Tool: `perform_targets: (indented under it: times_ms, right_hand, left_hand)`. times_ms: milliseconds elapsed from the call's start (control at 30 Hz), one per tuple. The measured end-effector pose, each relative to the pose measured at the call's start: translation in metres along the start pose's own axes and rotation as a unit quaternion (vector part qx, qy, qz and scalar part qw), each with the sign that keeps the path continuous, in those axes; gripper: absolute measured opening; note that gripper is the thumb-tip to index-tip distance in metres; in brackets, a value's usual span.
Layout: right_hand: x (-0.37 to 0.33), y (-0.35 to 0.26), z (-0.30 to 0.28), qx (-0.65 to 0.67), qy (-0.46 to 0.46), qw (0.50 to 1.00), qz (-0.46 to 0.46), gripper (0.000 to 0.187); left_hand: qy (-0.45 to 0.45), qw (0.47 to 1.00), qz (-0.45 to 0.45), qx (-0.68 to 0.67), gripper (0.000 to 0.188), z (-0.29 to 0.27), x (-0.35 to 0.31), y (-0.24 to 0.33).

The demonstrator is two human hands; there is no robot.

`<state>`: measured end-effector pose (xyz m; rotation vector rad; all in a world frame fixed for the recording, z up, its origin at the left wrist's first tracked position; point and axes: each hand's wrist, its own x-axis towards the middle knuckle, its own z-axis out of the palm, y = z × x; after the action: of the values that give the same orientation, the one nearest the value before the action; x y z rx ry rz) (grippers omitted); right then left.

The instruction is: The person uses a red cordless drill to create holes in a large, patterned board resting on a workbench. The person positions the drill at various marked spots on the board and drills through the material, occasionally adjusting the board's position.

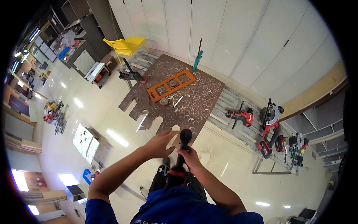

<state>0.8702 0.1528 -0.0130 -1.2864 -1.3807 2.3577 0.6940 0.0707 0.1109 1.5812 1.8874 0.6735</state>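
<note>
My right hand [191,159] wraps round a black power tool [180,162] with a red band and a round black head, upright before my body. To its left, my left hand [158,145] reaches to the front edge of the brown board [186,89], thumb and fingers apart. Whether those fingertips touch the board I cannot tell. Rows of ring marks cover this board, and U-shaped notches cut into its near edge. An orange template [171,86] with square windows lies on top. Near it are a round brown piece [164,101] and a white pen-like stick [178,102].
A black clamp [133,76] grips the board's left side, a teal clamp [198,60] its far edge. On the slatted bench [227,100] at right lie a red drill [242,116], a circular saw [271,118] and other tools. A yellow chair [128,45] stands behind, against white panels.
</note>
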Motion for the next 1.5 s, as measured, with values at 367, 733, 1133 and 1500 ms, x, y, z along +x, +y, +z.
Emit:
perform_targets:
  times_ms: [367,733,1133,1500]
  right_hand:
    - [-0.013,-0.049,0.025,-0.069,0.106,0.992,0.006,0.02]
    - [0.008,-0.053,0.032,-0.119,0.173,0.971,0.118,0.036]
    - [0.009,-0.052,0.026,-0.181,0.168,0.965,0.089,0.037]
    - [0.018,-0.074,0.046,-0.181,0.214,0.93,0.237,0.027]
  left_hand:
    - [-0.232,0.874,0.402,0.146,0.049,-0.009,0.118,-0.047]
    - [-0.181,0.887,0.402,0.137,0.058,0.004,0.114,-0.043]
    - [-0.056,0.899,-0.233,-0.368,0.019,0.025,-0.024,-0.233]
    - [-0.141,0.6,-0.405,-0.675,0.049,0.075,0.011,-0.256]
